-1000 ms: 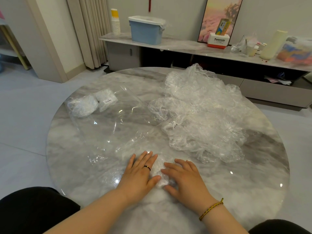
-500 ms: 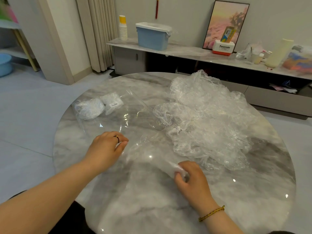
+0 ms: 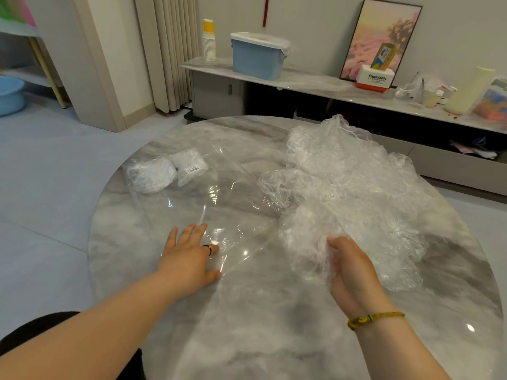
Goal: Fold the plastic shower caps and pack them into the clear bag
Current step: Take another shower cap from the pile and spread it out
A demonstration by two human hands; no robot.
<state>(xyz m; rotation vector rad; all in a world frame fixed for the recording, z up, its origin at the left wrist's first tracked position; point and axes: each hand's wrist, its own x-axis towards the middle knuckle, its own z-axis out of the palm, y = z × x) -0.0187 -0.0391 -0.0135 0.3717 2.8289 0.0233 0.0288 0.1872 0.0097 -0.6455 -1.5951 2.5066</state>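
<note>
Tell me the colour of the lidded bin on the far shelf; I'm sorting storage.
Light blue with a white lid, clearest in the head view.

The clear bag (image 3: 208, 204) lies flat on the table (image 3: 274, 338). At the bag's far-left end, seemingly inside it, sit 2 folded shower caps (image 3: 164, 172) side by side. Right of the bag lies the pile of loose shower caps (image 3: 351, 193). The left hand (image 3: 189, 256) rests on the bag's near end; the right hand (image 3: 351, 267) touches the pile's near edge.
</note>
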